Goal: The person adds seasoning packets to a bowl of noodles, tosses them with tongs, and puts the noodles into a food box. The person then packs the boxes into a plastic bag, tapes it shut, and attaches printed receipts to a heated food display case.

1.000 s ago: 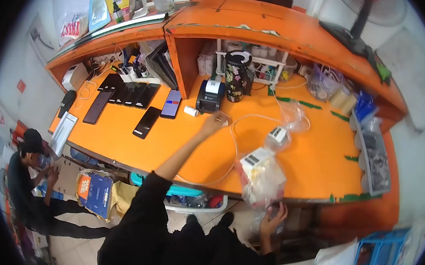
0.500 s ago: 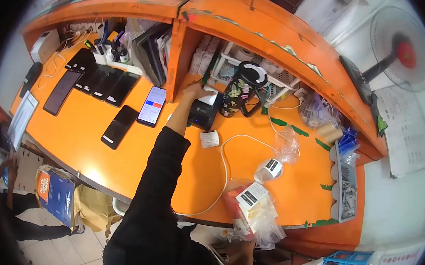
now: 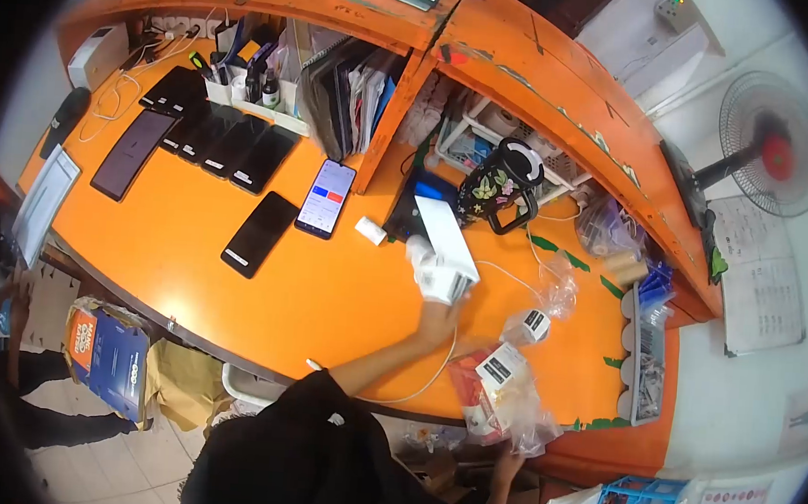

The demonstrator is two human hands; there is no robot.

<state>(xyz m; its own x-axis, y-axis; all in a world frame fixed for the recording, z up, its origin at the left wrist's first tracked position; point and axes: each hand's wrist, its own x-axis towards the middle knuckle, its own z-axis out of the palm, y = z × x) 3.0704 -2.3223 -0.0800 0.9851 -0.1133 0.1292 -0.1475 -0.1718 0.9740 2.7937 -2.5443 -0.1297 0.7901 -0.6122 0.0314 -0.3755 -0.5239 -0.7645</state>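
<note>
My left hand [image 3: 439, 315] is closed on a white strip of label paper [image 3: 447, 236], which runs up from my fingers to the black label printer [image 3: 409, 217]. Part of the strip is folded and bunched around the hand. Low on the right, my right hand [image 3: 507, 467] grips the lower edge of a clear plastic bag [image 3: 532, 428] with a red and white packet inside; the bag partly hides the fingers. A printed label [image 3: 499, 366] shows on that bag. Just above lies a round wrapped item [image 3: 525, 327] with another label. A small curled white paper [image 3: 371, 231] rests left of the printer.
Several dark phones [image 3: 260, 233] and one lit phone [image 3: 325, 200] lie on the orange desk [image 3: 187, 270]. A flowered black mug [image 3: 503, 179] stands beside the printer. A white cable [image 3: 443, 362] crosses the desk. A grey tray [image 3: 644, 372] lines the right edge. Another person stands at far left.
My left hand has come back from the printer toward me, with the paper strip now in it. The paper piece in front of the printer is no longer there. The bag has shifted slightly in view.
</note>
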